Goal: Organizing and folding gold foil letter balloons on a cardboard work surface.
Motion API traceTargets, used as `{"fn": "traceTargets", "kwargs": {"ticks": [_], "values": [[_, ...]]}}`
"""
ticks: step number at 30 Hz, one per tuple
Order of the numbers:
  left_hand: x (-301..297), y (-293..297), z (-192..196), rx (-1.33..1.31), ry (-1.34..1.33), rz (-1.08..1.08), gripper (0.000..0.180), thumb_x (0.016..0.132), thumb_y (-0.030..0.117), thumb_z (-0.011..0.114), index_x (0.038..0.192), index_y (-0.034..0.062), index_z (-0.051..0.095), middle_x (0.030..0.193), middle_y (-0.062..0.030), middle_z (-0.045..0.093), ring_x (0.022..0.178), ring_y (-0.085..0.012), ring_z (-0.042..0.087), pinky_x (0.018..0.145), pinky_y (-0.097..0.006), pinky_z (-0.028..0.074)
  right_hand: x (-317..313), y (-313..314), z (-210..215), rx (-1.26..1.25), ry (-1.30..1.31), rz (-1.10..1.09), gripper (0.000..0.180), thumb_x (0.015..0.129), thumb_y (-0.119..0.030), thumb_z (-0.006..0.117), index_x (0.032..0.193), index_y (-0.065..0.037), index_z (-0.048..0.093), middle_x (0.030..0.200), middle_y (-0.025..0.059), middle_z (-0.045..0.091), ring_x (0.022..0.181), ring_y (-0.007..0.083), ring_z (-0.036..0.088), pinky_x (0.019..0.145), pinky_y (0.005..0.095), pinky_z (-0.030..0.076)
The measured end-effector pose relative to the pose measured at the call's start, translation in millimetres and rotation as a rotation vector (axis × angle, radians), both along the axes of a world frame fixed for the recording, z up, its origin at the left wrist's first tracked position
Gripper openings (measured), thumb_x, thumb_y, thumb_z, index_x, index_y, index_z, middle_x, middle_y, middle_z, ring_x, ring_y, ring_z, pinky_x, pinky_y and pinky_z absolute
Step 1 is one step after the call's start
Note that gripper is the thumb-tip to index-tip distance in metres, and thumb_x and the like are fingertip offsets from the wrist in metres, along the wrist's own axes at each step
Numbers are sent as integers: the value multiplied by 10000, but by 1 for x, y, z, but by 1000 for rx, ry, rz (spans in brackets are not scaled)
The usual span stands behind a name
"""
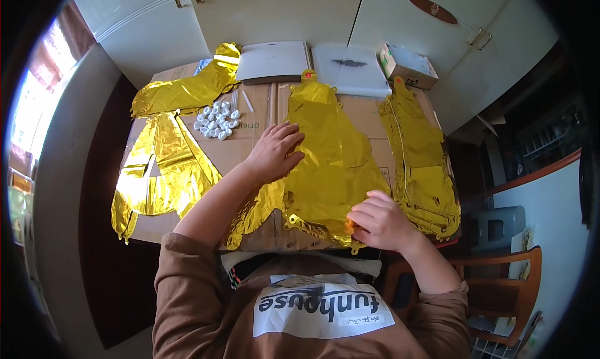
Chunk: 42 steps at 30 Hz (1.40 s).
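A flat gold foil balloon (pixel 331 140) lies in front of me, its narrow end with a red dot pointing away. My left hand (pixel 275 150) rests on its left edge, fingers stretched out. At its lower right corner my right hand (pixel 377 221) is closed, fingers curled round the foil edge; an orange glint shows beside the thumb. Part of another gold foil piece (pixel 256 212) shows beneath my left forearm. To the left lies a letter-A-shaped foil balloon (pixel 181 187), with a further foil balloon (pixel 181 95) beyond it. On the right are stacked foil balloons (pixel 425 171).
Cardboard (pixel 259 118) covers the table. A pile of small white round pieces (pixel 217 120) sits near some thin clear straws (pixel 249 101). Behind stand a flat white box (pixel 273 60), a clear plastic packet (pixel 350 71) and a small carton (pixel 409 66). A wooden chair (pixel 531 284) is at right.
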<state>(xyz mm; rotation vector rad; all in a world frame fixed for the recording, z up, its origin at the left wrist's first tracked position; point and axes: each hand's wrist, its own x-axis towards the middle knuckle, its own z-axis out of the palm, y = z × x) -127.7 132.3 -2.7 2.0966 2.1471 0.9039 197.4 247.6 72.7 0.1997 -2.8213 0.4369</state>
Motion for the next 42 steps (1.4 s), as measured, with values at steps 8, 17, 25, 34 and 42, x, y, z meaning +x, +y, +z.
{"fn": "traceTargets", "kwargs": {"ticks": [8, 17, 25, 34, 42], "values": [[6, -3, -6, -67, 82, 82, 571, 957, 436, 623, 1407, 88, 562, 1521, -171, 493, 1468, -368, 384, 1225, -520, 269, 15, 0, 19, -228, -110, -38, 343, 777, -318, 842, 970, -56, 737, 993, 102, 741, 934, 301, 690, 990, 444, 480], [3, -3, -10, -12, 59, 64, 575, 922, 410, 673, 1386, 85, 581, 1494, -191, 512, 1420, -385, 443, 1204, -521, 303, -29, 9, -26, -155, 56, -253, 280, 873, -193, 769, 1098, -31, 729, 1247, 148, 675, 1141, 321, 629, 1028, 433, 473], [4, -4, -7, 7, 37, 38, 562, 888, 365, 713, 1357, 75, 601, 1457, -195, 531, 1377, -386, 483, 1192, -529, 316, -43, -11, -63, 5, 56, -207, 436, 851, -268, 784, 1222, -67, 678, 1375, 172, 586, 1309, 368, 510, 1122, 499, 402], [3, -4, -8, 25, 15, 40, 551, 880, 363, 712, 1328, 63, 600, 1409, -187, 545, 1373, -368, 480, 1187, -511, 326, -46, -4, -57, -9, 38, -183, 432, 841, -263, 785, 1212, -67, 681, 1353, 161, 600, 1290, 359, 529, 1105, 475, 420], [2, -3, -10, 80, 0, 23, 539, 844, 306, 756, 1292, 39, 619, 1370, -198, 564, 1295, -389, 533, 1144, -496, 377, -46, -2, -56, -12, 27, -170, 424, 845, -266, 774, 1209, -70, 683, 1363, 158, 601, 1292, 355, 531, 1098, 470, 422]]}}
